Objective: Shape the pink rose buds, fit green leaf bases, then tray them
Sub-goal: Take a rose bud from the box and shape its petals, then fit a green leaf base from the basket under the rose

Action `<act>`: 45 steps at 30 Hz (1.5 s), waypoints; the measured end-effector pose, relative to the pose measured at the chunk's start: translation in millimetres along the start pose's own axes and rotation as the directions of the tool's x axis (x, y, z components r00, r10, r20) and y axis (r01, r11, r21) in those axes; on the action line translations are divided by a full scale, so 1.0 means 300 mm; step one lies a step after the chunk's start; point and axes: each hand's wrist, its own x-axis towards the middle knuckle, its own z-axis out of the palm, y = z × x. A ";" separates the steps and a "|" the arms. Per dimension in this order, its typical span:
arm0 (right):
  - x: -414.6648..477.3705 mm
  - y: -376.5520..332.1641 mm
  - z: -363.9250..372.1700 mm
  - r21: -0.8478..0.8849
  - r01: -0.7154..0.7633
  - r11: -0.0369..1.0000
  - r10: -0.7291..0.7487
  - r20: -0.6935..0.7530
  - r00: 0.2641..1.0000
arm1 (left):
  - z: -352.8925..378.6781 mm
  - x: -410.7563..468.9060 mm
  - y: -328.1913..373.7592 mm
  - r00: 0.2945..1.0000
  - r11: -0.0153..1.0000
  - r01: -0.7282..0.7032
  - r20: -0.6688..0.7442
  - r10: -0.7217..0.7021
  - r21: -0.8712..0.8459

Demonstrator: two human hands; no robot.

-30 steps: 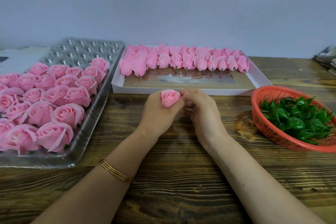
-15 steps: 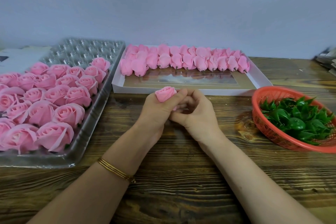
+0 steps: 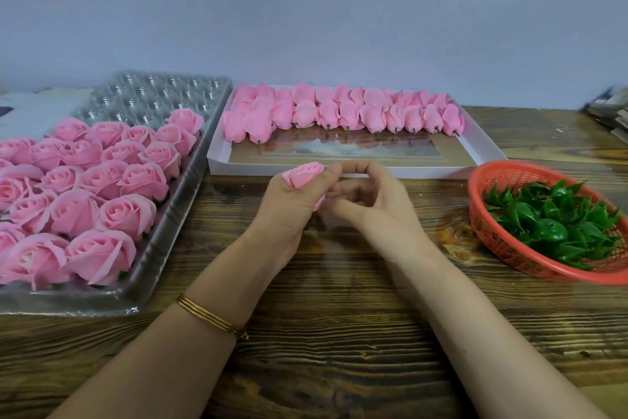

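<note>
My left hand (image 3: pixel 289 204) grips a pink rose bud (image 3: pixel 302 174) over the wooden table, its top tilted up and to the left. My right hand (image 3: pixel 370 201) is curled beside it, fingertips pinching the bud's lower petals. A clear plastic tray (image 3: pixel 163 245) on the left holds several finished pink roses (image 3: pixel 112 194). A white box (image 3: pixel 475 140) behind my hands holds rows of unshaped pink buds (image 3: pixel 339 111). An orange basket (image 3: pixel 503 248) on the right holds green leaf bases (image 3: pixel 550 218).
The tray's far cells (image 3: pixel 159 95) hold nothing. A pale wall stands behind the table. Some grey clutter (image 3: pixel 611 112) lies at the far right edge. Bare wooden tabletop (image 3: pixel 339 333) lies under my forearms.
The bud has tilted from facing up to leaning left. My right hand has moved from beside the bud to its lower part, fingers opening into a loose curl.
</note>
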 end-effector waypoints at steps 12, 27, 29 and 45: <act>0.023 -0.061 -0.411 -0.778 -0.281 0.562 -0.345 -0.530 0.775 | -0.010 0.012 -0.012 0.997 0.993 0.008 -0.078 0.001 0.115; 0.059 0.030 -0.487 -0.690 -0.654 0.311 0.040 -0.677 0.734 | -0.005 0.004 -0.007 0.998 0.993 0.043 -0.056 -0.037 0.106; 0.061 0.033 -0.492 -0.690 -0.660 0.297 0.061 -0.676 0.735 | -0.006 0.005 -0.009 0.998 0.993 0.038 -0.053 -0.032 0.108; 0.053 0.006 -0.501 -0.729 -0.443 0.522 -0.238 -0.623 0.745 | -0.008 0.007 -0.001 0.997 0.992 0.065 -0.058 -0.059 0.112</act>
